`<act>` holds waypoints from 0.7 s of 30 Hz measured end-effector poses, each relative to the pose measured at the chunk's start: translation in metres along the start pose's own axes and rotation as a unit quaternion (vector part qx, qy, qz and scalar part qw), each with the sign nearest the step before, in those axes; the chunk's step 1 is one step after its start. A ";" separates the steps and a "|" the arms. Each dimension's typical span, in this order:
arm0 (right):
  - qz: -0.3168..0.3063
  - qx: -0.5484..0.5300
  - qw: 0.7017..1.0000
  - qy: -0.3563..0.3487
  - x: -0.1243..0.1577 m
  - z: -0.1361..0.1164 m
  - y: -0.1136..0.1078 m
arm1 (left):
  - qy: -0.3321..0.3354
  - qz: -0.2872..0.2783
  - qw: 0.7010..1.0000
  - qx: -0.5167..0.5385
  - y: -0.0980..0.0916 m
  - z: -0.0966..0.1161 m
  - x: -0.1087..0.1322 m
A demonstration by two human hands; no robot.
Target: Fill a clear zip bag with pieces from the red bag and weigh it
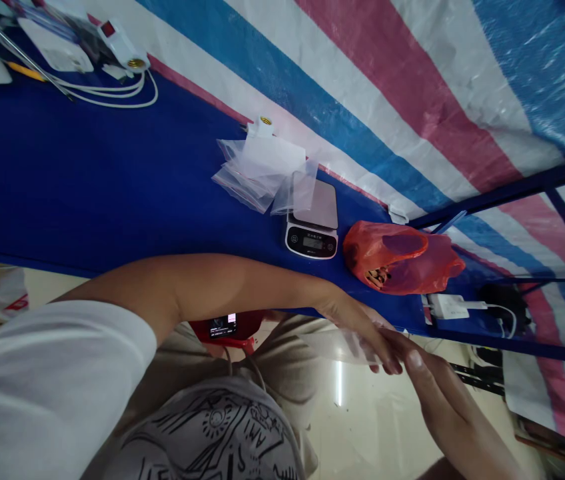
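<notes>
Across the front of the blue table my left arm reaches to the right, and my left hand (pixel 362 333) has its fingers closed on a clear plastic bag (pixel 345 345). The bag sits past the table's edge, above the floor. My right hand (pixel 435 377) meets the left one at the fingertips. Its fingers are pressed together, partly behind the left fingers, so what they grip is hidden. On the table nearby are a digital kitchen scale (pixel 312 230) and a red plastic bag (pixel 402 257) with small brown pieces inside.
Several clear zip bags (pixel 262 173) overlap the scale's back left. A white adapter (pixel 447 307) with a cable lies at the right. White cables (pixel 107 97) and a power strip (pixel 120 43) sit far left. A phone (pixel 223 325) rests by my lap. Striped sheeting (pixel 362 87) backs the table.
</notes>
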State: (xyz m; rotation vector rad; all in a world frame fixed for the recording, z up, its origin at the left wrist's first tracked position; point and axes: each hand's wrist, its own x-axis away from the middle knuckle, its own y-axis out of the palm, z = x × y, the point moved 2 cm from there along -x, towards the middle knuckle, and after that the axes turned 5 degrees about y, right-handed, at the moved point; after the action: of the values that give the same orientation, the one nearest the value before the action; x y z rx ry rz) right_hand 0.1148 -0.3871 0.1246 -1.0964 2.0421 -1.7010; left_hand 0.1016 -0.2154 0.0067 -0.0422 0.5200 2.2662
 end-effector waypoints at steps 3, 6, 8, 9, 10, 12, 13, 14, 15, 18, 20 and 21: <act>0.009 -0.017 0.999 0.030 0.000 -0.007 0.004 | -0.034 0.015 0.999 0.040 -0.005 -0.005 -0.005; 0.033 -0.037 0.997 0.063 0.002 -0.021 0.009 | -0.027 0.024 0.997 0.075 -0.007 -0.006 -0.007; 0.045 -0.046 0.996 0.064 0.000 -0.030 0.011 | -0.014 0.028 0.995 0.090 -0.006 -0.006 -0.006; 0.047 -0.048 0.996 0.055 -0.002 -0.033 0.012 | -0.007 0.034 0.995 0.093 -0.005 -0.007 -0.006; 0.043 -0.050 0.997 0.038 -0.004 -0.035 0.012 | 0.000 0.042 0.995 0.093 -0.004 -0.007 -0.005; 0.037 -0.058 0.998 0.005 -0.008 -0.035 0.012 | 0.010 0.053 0.995 0.087 -0.003 -0.008 -0.003; 0.036 -0.068 0.997 -0.010 -0.010 -0.034 0.011 | 0.013 0.055 0.995 0.083 -0.003 -0.008 -0.002; 0.031 -0.080 0.996 -0.020 -0.012 -0.031 0.010 | 0.014 0.055 0.995 0.079 -0.003 -0.008 -0.001; 0.027 -0.092 0.995 -0.023 -0.014 -0.028 0.009 | 0.016 0.057 0.995 0.076 -0.004 -0.008 0.000; 0.072 -0.133 0.988 0.012 -0.024 -0.019 0.003 | 0.015 0.063 0.995 0.075 -0.005 -0.007 0.001; 0.171 -0.198 0.965 0.029 -0.041 -0.015 -0.002 | 0.000 0.063 0.994 0.087 -0.005 -0.008 0.002; 0.219 -0.233 0.947 0.024 -0.052 -0.014 -0.004 | -0.008 0.063 0.994 0.093 -0.004 -0.009 0.002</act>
State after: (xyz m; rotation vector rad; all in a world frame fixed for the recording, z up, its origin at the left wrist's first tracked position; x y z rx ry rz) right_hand 0.1430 -0.3411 0.1192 -0.6345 2.5566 -1.0681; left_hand 0.1017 -0.2151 -0.0035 0.1045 0.7406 2.3273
